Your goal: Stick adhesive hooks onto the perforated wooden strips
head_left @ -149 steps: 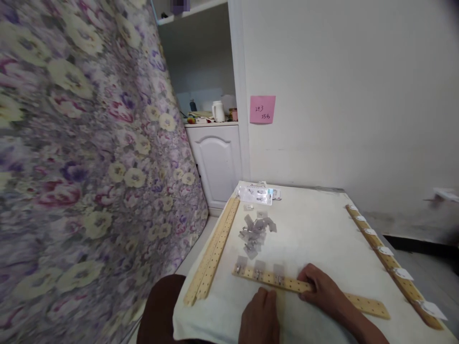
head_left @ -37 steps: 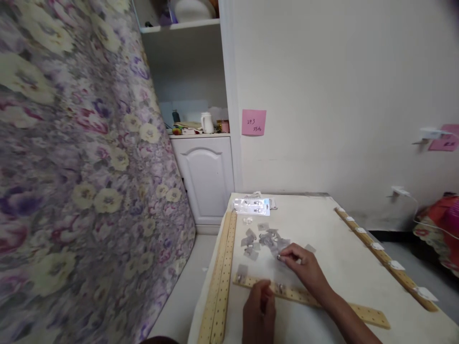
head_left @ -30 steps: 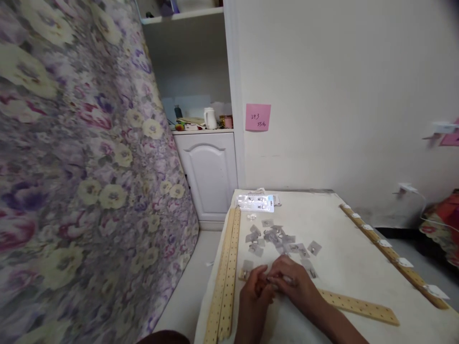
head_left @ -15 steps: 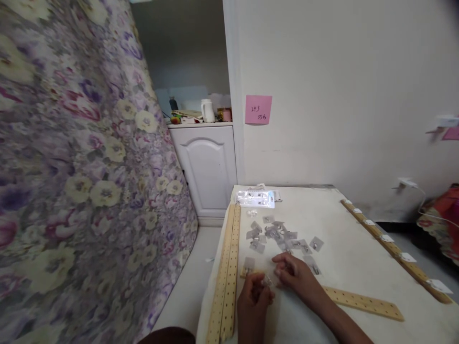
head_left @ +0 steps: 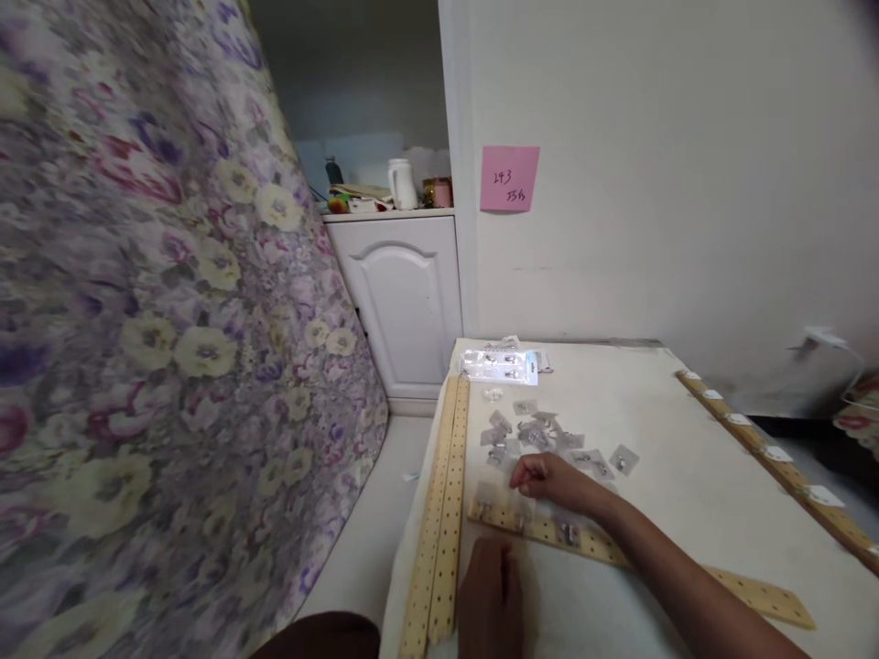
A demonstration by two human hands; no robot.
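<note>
A pale wooden strip with rows of holes lies across the near part of the table. Clear square adhesive hooks rest along its left part, among them a hook at the end and a hook farther right. Over the strip is my right hand, its fingers pinched together; what they hold is hidden. My left hand is curled closed just below the strip, its fingertips mostly hidden. Beyond my right hand, several clear hooks lie in a loose pile.
Two perforated wooden strips run along the table's left edge. A clear package of hooks lies at the back. Another wooden strip with white hook plates runs along the right side. A floral curtain hangs at left.
My left hand has drawn back toward me, and the small clear piece seen at its fingertips no longer shows. My right hand's fingers have closed, and it now covers part of the pile's near edge.
</note>
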